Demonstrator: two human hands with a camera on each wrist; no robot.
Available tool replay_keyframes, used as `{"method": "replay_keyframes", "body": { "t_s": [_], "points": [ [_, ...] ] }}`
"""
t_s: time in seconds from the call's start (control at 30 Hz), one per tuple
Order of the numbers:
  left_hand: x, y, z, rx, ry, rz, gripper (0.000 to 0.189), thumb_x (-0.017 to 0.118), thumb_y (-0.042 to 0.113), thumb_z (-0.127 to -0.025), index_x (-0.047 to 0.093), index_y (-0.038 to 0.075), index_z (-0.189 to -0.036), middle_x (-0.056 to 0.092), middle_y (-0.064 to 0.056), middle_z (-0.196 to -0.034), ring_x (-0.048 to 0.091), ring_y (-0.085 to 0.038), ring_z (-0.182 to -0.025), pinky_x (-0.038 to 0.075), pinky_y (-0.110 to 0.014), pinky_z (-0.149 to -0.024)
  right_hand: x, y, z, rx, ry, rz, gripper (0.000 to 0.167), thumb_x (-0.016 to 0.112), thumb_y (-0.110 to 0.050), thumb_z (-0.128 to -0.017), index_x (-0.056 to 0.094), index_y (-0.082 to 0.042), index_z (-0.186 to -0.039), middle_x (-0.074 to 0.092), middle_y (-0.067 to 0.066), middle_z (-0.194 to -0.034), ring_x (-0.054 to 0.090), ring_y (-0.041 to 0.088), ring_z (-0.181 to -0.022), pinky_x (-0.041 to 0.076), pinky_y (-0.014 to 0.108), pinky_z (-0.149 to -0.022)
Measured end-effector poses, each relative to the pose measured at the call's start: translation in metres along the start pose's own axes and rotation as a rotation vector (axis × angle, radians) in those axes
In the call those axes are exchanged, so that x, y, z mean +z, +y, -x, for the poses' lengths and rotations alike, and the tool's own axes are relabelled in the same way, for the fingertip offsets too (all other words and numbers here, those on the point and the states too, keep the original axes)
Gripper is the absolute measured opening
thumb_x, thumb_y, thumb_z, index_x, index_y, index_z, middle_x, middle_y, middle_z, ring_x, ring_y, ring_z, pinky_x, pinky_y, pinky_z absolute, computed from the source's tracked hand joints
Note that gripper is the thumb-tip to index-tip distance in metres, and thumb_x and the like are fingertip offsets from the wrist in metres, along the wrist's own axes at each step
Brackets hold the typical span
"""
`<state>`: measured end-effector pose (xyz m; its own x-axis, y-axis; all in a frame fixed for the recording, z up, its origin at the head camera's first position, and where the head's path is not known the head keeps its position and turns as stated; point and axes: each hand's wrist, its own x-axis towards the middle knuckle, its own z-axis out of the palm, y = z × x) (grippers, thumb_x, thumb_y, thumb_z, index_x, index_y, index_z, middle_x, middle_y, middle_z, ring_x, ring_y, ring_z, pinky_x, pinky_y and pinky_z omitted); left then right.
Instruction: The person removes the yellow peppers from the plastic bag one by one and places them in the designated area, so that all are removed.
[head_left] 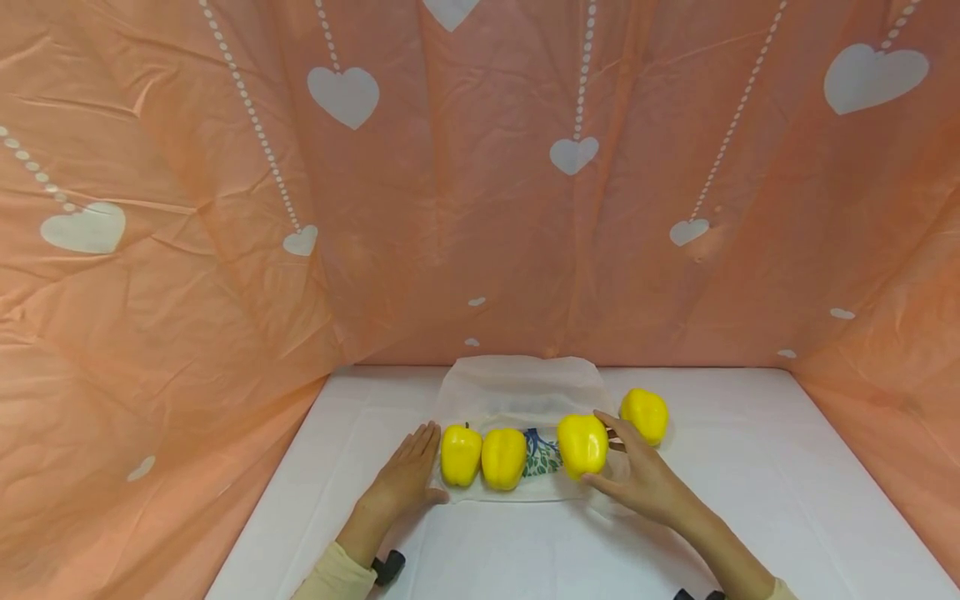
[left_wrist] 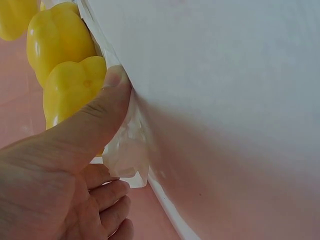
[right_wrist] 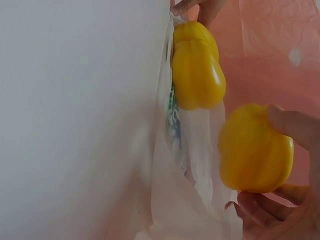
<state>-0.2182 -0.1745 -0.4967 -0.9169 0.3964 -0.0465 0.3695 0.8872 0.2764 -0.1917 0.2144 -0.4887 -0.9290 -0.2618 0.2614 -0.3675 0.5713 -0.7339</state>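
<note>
My right hand grips a yellow bell pepper, thumb on one side and fingers on the other, over the right part of a thin white plastic bag. In the right wrist view this pepper is held apart from the others. Two more yellow peppers, one with a stem and another, sit side by side on the bag's left part. My left hand lies at the bag's left edge with fingers extended. Its thumb touches the bag's edge in the left wrist view.
A fourth yellow pepper stands on the white table, just beyond my right hand. Blue and green print shows on the bag between the peppers. An orange curtain with white hearts encloses the table's back and sides.
</note>
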Motion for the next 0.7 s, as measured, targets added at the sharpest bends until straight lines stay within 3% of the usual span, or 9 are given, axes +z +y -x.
{"method": "replay_keyframes", "body": {
  "t_s": [0.3, 0.53, 0.7],
  "points": [
    [0.0, 0.001, 0.0, 0.0, 0.002, -0.002, 0.104, 0.091, 0.029, -0.087, 0.032, -0.014, -0.161, 0.029, -0.03, -0.171, 0.027, -0.042, -0.161, 0.021, -0.053, -0.134, -0.011, 0.003, 0.004, -0.087, 0.045, 0.004, 0.094, 0.094, -0.022, -0.085, 0.04, -0.004, -0.16, 0.049, 0.022, -0.155, 0.062, 0.039, -0.126, 0.055, 0.062, -0.106],
    [-0.001, 0.001, 0.0, -0.008, -0.004, -0.006, 0.104, 0.09, 0.03, -0.088, 0.031, -0.013, -0.162, 0.028, -0.029, -0.172, 0.026, -0.041, -0.161, 0.021, -0.053, -0.134, -0.02, 0.007, 0.01, -0.024, 0.045, -0.03, 0.096, 0.093, -0.026, -0.087, 0.037, -0.01, -0.163, 0.044, 0.022, -0.16, 0.061, 0.047, -0.129, 0.047, 0.078, -0.106],
    [-0.001, 0.001, 0.0, -0.007, -0.005, -0.008, 0.104, 0.09, 0.03, -0.088, 0.031, -0.013, -0.161, 0.028, -0.029, -0.172, 0.026, -0.041, -0.161, 0.021, -0.053, -0.134, -0.023, 0.013, 0.012, -0.053, 0.077, -0.026, 0.095, 0.093, -0.02, -0.085, 0.038, -0.01, -0.162, 0.044, 0.019, -0.159, 0.062, 0.043, -0.125, 0.049, 0.078, -0.104]
  ]
}}
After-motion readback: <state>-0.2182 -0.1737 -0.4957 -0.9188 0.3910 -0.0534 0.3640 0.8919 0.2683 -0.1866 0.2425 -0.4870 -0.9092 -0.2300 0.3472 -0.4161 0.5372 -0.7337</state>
